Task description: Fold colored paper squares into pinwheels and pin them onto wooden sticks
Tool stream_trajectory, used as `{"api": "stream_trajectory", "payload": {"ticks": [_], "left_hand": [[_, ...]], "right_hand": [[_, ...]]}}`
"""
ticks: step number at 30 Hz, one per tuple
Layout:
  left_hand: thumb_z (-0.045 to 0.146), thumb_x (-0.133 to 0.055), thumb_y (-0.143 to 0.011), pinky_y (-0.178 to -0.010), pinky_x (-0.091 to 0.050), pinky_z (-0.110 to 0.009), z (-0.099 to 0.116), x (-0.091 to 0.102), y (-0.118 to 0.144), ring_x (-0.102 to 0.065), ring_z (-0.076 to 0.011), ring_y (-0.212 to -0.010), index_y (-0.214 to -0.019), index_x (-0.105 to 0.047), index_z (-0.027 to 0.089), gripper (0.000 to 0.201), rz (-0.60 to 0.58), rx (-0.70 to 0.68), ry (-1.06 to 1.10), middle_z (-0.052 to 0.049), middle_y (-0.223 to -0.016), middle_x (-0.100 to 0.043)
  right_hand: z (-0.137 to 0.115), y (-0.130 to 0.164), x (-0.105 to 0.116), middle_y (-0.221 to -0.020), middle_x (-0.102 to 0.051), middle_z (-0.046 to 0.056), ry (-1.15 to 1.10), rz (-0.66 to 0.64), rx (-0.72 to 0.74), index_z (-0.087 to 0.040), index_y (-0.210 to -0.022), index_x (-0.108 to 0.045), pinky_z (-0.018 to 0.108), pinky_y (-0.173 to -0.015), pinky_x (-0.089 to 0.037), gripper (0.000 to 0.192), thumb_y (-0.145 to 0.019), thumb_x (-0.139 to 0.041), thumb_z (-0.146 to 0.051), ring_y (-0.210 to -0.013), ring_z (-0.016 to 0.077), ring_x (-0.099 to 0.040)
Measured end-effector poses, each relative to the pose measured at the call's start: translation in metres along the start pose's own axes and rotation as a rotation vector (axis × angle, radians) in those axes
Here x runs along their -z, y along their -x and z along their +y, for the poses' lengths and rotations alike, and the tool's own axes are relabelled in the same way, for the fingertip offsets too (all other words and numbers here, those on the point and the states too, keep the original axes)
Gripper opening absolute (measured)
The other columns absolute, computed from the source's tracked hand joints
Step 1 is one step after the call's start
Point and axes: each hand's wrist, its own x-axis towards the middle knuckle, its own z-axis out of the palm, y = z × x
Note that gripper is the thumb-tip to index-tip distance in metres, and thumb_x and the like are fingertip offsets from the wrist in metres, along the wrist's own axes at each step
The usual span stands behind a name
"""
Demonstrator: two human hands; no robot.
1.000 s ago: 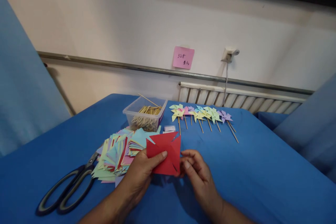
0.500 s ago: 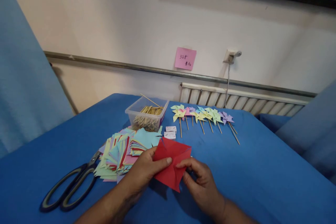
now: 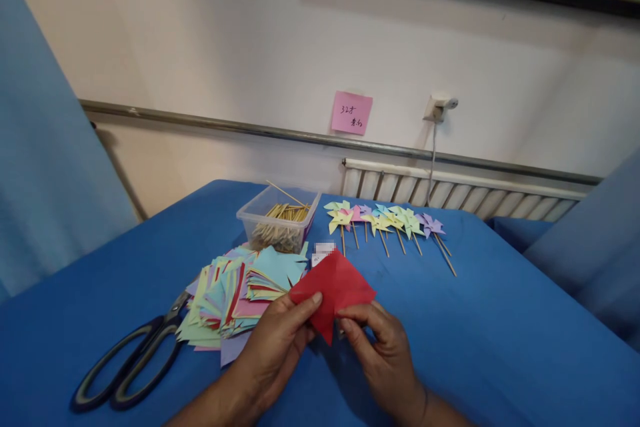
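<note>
Between my two hands is a red sheet of paper (image 3: pixel 340 280), held up above the blue cloth with one corner pointing toward me. My left hand (image 3: pixel 285 330) grips its left side, thumb on top and fingers underneath. On the lower right edge, my right hand (image 3: pixel 380 340) pinches the paper between thumb and forefinger. Just left of my left hand lies a pile of cut coloured paper sheets (image 3: pixel 235 293). Large dark-handled scissors (image 3: pixel 145 360) rest beside the pile, their blade tips hidden under it.
A clear plastic box (image 3: pixel 250 215) of thin wooden sticks (image 3: pixel 280 223) stands behind the pile. Several paper pinwheels on sticks (image 3: pixel 380 219) lie at the back right. Small white boxes (image 3: pixel 323 253) sit behind the red paper, partly hidden. Blue cloth (image 3: pixel 500 320) covers the table.
The red paper has turned so that a corner points toward me, and it has moved slightly up. My left hand's grip has shifted to its left corner; my right hand still pinches the near edge.
</note>
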Motion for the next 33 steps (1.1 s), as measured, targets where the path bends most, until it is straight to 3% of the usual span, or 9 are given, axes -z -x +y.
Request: {"api": "stream_trajectory", "payload": {"ticks": [6, 15, 19, 25, 30, 33], "left_hand": [[0.027, -0.066, -0.074, -0.067, -0.046, -0.025, -0.005, 0.001, -0.001, -0.058, -0.0134, -0.067, -0.085, -0.069, 0.014, 0.018, 0.040, -0.021, -0.124, -0.006, -0.077, -0.069], [0.031, -0.063, -0.076, -0.061, -0.042, -0.021, -0.013, 0.006, -0.005, -0.055, -0.0127, -0.067, -0.081, -0.070, 0.015, 0.019, -0.006, -0.008, -0.279, -0.004, -0.071, -0.067], [0.035, -0.064, -0.074, -0.059, -0.041, -0.021, -0.012, 0.006, -0.005, -0.054, -0.0134, -0.067, -0.082, -0.070, 0.015, 0.023, 0.001, 0.004, -0.341, -0.004, -0.071, -0.067], [0.041, -0.070, -0.065, -0.052, -0.037, -0.021, -0.012, 0.004, -0.007, -0.048, -0.0103, -0.052, -0.061, -0.068, 0.013, 0.028, 0.059, 0.006, -0.398, 0.000, -0.056, -0.061], [0.035, -0.072, -0.063, -0.058, -0.041, -0.023, -0.014, 0.004, -0.006, -0.055, -0.0143, -0.061, -0.074, -0.070, 0.015, 0.023, 0.127, -0.024, -0.379, -0.002, -0.067, -0.067], [0.032, -0.074, -0.062, -0.055, -0.041, -0.022, -0.013, 0.005, -0.006, -0.053, -0.0129, -0.057, -0.070, -0.069, 0.015, 0.019, 0.161, -0.013, -0.348, 0.000, -0.062, -0.065]], "right_hand": [[0.004, -0.002, 0.000, -0.073, -0.060, 0.001, -0.038, 0.052, -0.125, -0.020, -0.073, -0.065, 0.025, -0.064, -0.044, 0.012, -0.082, -0.057, -0.024, -0.069, 0.0147, -0.055], [0.013, -0.006, -0.006, -0.068, -0.053, 0.000, -0.206, 0.097, -0.271, -0.018, -0.061, -0.059, 0.026, -0.068, -0.041, 0.018, -0.076, -0.062, -0.028, -0.072, 0.0151, -0.049], [0.014, -0.006, -0.007, -0.068, -0.051, 0.000, -0.231, 0.080, -0.301, -0.017, -0.061, -0.058, 0.026, -0.067, -0.040, 0.019, -0.077, -0.062, -0.028, -0.069, 0.0143, -0.047], [0.013, -0.004, -0.010, -0.068, -0.051, 0.000, -0.206, 0.073, -0.295, -0.017, -0.062, -0.057, 0.026, -0.065, -0.040, 0.020, -0.078, -0.061, -0.028, -0.068, 0.0139, -0.046], [0.009, -0.002, -0.010, -0.070, -0.051, 0.001, -0.212, 0.058, -0.288, -0.016, -0.063, -0.057, 0.025, -0.061, -0.039, 0.020, -0.078, -0.061, -0.030, -0.066, 0.0131, -0.046], [0.007, -0.001, -0.010, -0.069, -0.051, 0.000, -0.253, 0.040, -0.332, -0.017, -0.071, -0.058, 0.024, -0.059, -0.039, 0.018, -0.081, -0.057, -0.032, -0.063, 0.0122, -0.045]]}}
